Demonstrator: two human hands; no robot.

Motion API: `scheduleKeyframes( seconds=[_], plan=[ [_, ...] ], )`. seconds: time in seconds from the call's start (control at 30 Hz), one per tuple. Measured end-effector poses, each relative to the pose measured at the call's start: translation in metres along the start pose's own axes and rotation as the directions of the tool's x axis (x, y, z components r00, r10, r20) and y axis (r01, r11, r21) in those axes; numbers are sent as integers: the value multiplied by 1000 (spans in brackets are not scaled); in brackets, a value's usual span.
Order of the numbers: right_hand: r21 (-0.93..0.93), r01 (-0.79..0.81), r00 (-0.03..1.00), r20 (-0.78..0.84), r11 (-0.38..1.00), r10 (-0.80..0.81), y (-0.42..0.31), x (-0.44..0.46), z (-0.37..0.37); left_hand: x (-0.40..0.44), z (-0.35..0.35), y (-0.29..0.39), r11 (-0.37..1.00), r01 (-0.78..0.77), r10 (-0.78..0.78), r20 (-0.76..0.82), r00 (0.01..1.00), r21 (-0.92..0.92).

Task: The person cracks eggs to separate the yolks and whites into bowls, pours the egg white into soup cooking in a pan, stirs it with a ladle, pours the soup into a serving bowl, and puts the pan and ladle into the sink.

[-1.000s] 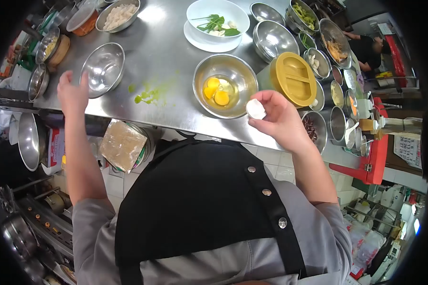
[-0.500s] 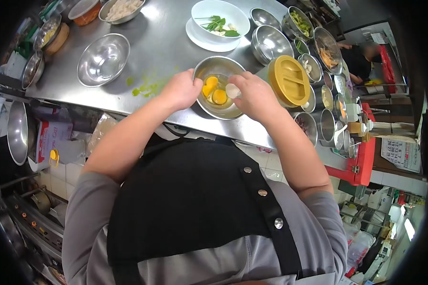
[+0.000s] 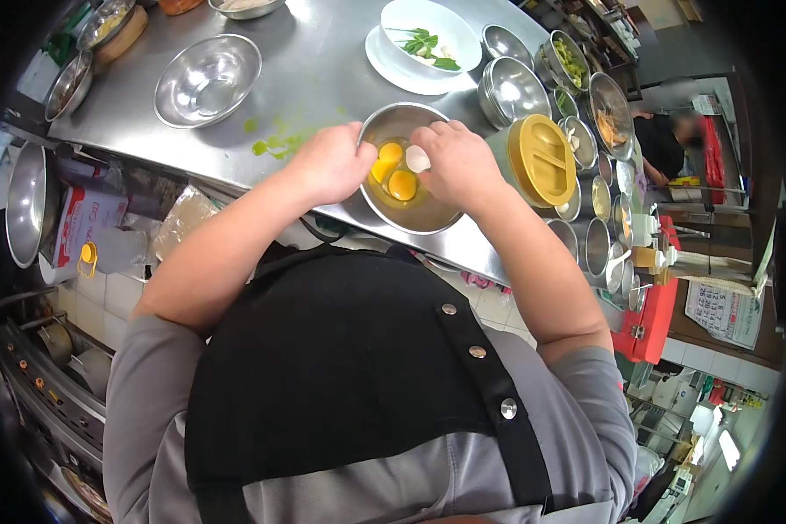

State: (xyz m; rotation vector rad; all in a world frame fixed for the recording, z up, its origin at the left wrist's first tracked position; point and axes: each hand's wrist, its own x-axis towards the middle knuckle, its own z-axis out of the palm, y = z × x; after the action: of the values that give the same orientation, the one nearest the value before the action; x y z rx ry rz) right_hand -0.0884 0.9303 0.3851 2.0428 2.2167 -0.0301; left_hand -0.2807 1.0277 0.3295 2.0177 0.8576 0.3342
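Left grip [image 3: 334,166], moved across steel kitchen table [image 3: 323,70], holds metal bowl [image 3: 393,128]; right grip [image 3: 456,166] pinches eggshell [image 3: 417,159].

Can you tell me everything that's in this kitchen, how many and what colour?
Steel table: one, silver, top middle
Mixing bowl: one, silver, table's near edge
Egg yolks: three, yellow-orange, in mixing bowl
Wide metal bowl: one, silver, table's left
Serving bowl: one, white, table's far side
Plate: one, white, partly hidden by serving bowl
Leaves: several, green, in serving bowl
Canister lid: one, mustard-yellow, right of mixing bowl
Metal containers: many, silver, right side
Calendar: one, white, far right
Co-worker: one, black top, upper right
Apron: one, black, on the person
Eggshell: white, in right hand
Left hand: one, bare, at mixing bowl's rim
Right hand: one, bare, over mixing bowl
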Motion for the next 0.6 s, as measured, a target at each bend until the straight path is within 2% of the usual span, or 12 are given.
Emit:
scheduleKeyframes(
  seconds=[0.17,0.33,0.6],
  plan=[
    [-91,-32,999,24,995,35,-10,8,6,-2,-6,7,999,1,-2,16,1000,53],
    [-47,8,998,70,999,-5,-18,12,6,-5,-12,15,995,19,-25,61,998,94],
    [11,101,987,123,995,-102,-32,17,6,-5,-14,11,995,27,-31,38,999,100]
  ],
)
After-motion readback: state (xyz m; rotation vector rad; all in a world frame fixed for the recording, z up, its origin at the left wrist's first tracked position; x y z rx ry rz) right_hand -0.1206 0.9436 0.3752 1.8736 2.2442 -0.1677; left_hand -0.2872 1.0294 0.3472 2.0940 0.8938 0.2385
